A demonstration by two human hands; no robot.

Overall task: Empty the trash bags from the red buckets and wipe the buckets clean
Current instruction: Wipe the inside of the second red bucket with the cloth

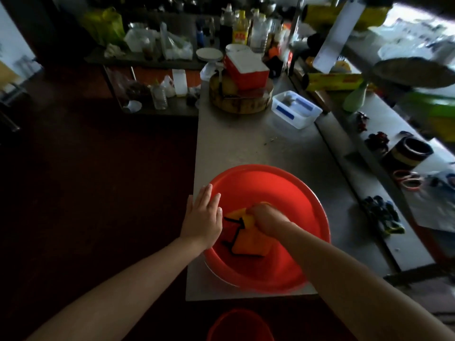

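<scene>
Lower bucket (240, 324): red, on floor below table's near edge, partly cropped; too dim to tell contents, or whether bagged.
Table (246, 148): grey, long, running away from viewer.
Red bucket (270, 190): at table's near end, left rim at left edge, near rim abt. at near edge; no trash bag visible inside.
Left hand (203, 217): fingers straight & together, laid flat over bucket's left rim; grips nothing, prob. steadying only.
Right hand (266, 217): inside bucket, fingers curled round cloth, pressed down toward base.
Cloth (246, 242): orange w/ dark trim, bunched under right hand, remainder lying on bucket floor.
Progress (judged): bag apparently out of this bucket; wipe in hand, not finished. Left to do, prob.: rest of inner wall & rim, then lower bucket (state unknown).
Clear box (295, 109): blue-labelled, mid-table toward right edge, well apart from red bucket.
Chopping block (241, 102): round, wood, far end near left edge; red-&-white container (246, 67) on top.
Bottles (240, 28): on separate shelf beyond far end; blurred.
</scene>
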